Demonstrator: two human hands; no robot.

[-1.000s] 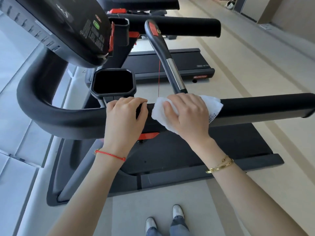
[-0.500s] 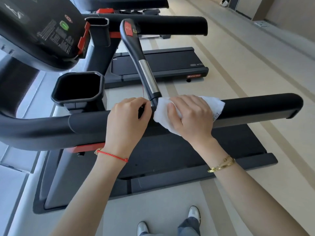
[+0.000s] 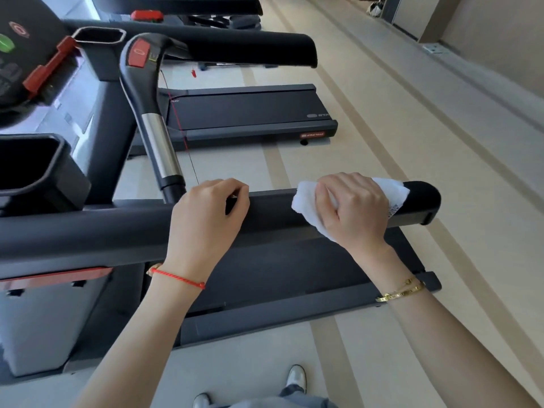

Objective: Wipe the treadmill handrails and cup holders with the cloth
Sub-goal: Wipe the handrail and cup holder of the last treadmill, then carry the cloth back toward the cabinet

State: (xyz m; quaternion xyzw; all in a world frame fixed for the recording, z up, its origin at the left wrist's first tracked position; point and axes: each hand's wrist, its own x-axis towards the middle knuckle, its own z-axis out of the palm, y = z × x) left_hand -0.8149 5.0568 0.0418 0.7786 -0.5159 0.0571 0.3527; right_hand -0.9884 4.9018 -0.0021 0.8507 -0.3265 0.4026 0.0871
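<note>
Cloth, white and crumpled, wrapped over top of near handrail close to its free end, small printed tag showing at right edge. Right hand curled over cloth, gripping it against the padded black rail, thumb down the near side, fingers over the far side. Left hand further along same handrail toward the console, resting on top with fingers curled over the far edge, gripping the rail; bare stretch of rail between the two hands. Red string bracelet on left wrist, gold bracelets on right wrist.

Angled grip bar with silver sensor section and red button rising from the rail just left of left hand, thin red cord hanging beside it. Cup holder, black and hollow, at left edge above the rail; second cup holder further back near the console. Far handrail running parallel behind. Treadmill belt below the near rail. Second treadmill beyond on beige striped floor. Pale shoes at bottom of view.
</note>
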